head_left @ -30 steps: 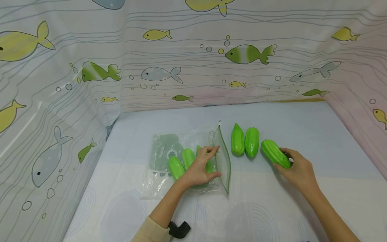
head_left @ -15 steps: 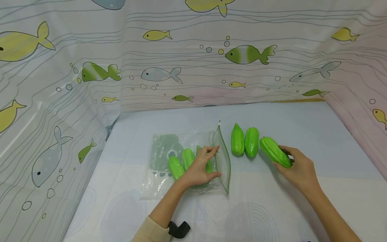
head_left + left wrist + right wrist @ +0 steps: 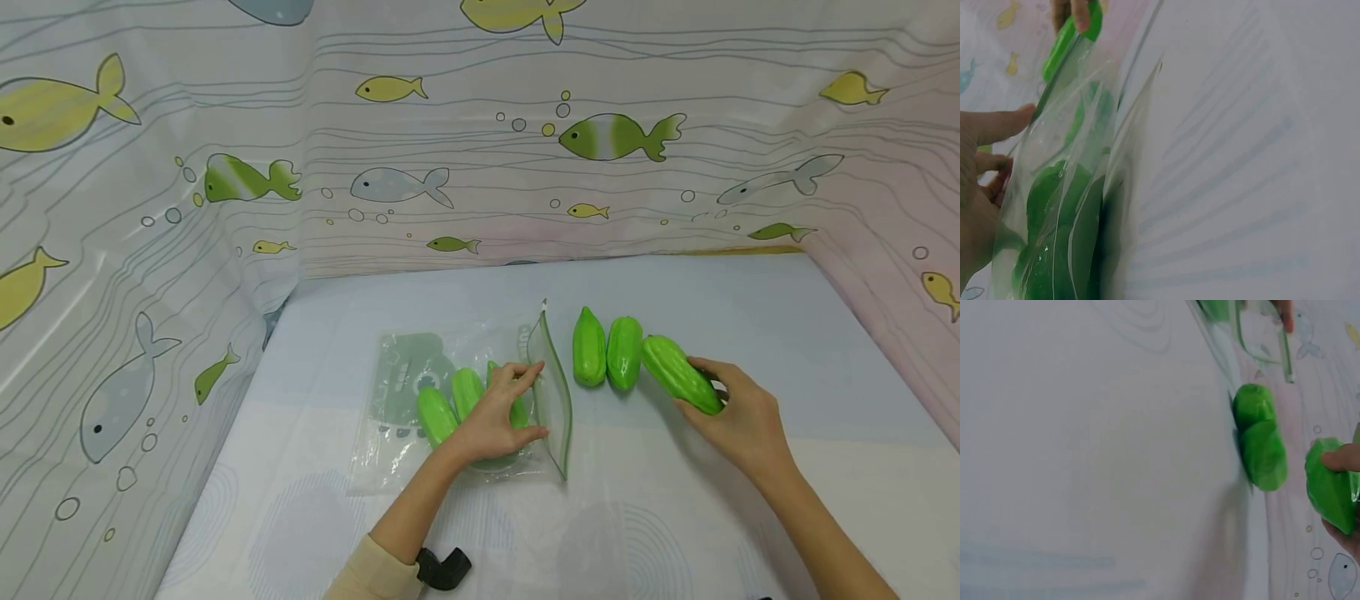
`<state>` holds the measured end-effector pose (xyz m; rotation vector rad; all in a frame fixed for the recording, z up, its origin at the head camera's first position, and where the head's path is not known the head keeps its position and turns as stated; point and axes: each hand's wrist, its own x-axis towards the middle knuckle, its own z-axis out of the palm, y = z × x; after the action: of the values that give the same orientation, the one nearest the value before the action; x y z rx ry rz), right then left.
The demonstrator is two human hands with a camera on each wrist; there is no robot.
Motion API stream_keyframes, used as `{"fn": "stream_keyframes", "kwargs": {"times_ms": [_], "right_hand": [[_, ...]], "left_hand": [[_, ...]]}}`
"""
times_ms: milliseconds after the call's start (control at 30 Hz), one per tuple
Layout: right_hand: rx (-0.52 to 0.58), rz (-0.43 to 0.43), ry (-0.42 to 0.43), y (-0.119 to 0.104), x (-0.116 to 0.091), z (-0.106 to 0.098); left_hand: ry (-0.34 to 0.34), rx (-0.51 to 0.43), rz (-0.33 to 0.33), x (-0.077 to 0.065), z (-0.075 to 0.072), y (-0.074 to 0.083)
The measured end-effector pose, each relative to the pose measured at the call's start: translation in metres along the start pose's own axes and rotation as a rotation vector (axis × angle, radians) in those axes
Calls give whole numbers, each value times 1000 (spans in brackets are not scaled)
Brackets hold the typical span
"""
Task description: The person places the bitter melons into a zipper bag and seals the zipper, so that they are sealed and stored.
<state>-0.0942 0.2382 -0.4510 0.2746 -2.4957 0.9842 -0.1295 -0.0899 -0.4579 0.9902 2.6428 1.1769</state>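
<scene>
1. The right hand (image 3: 738,417) holds a glossy, bright-green, ribbed, elongated gourd (image 3: 678,372) between thumb and fingers, tilted and raised above the pale, faintly patterned cloth-covered table (image 3: 712,517), its free end slanting toward the back edge.
2. The left hand (image 3: 491,421) is spread wide, thumb and fingertips well apart, touching the green-rimmed mouth of a clear plastic bag (image 3: 397,462) with a grey-green printed figure.
3. The bag lies toward the table's left edge, its mouth facing the right edge; three green gourds (image 3: 467,392) show inside, one partly behind the left hand.
4. Between mouth and right hand, a pointed green gourd (image 3: 589,354) and a blunter green gourd (image 3: 625,354) lie side by side.
5. A white fish-print curtain (image 3: 480,50) hangs beyond the back edge.
</scene>
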Motion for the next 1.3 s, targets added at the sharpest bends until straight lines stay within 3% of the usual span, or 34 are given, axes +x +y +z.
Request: {"fn": "stream_keyframes", "kwargs": {"times_ms": [1300], "right_hand": [[83, -86, -5, -28, 7, 16]], "left_hand": [[8, 12, -16, -3, -2, 5]]}}
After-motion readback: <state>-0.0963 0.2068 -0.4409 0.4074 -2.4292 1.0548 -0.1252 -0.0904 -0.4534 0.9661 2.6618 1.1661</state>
